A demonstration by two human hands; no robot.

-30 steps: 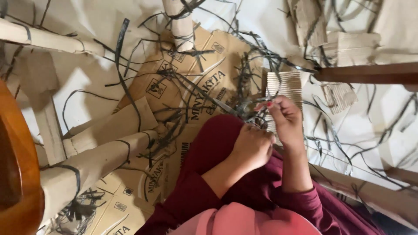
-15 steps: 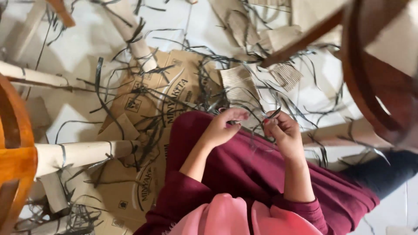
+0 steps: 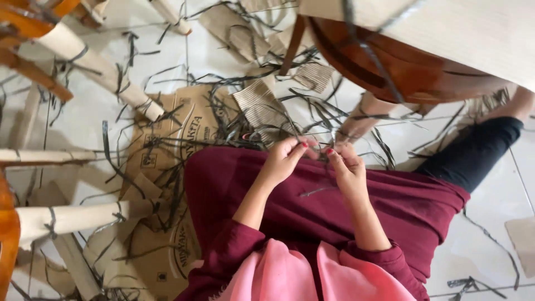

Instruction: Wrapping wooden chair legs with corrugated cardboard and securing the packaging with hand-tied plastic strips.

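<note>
As the head view swings right, a wooden chair seat (image 3: 401,61) now fills the top and I see both hands over the maroon lap. Left hand (image 3: 284,161) and right hand (image 3: 345,167) pinch a dark strap (image 3: 315,146) between fingertips; work continues. White tile floor (image 3: 490,223), flattened cardboard (image 3: 178,134), strap offcuts everywhere.

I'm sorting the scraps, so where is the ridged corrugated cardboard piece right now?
In the head view the corrugated cardboard piece lies on the floor just above the left hand, beyond the maroon skirt, beside the flattened printed box.
</note>
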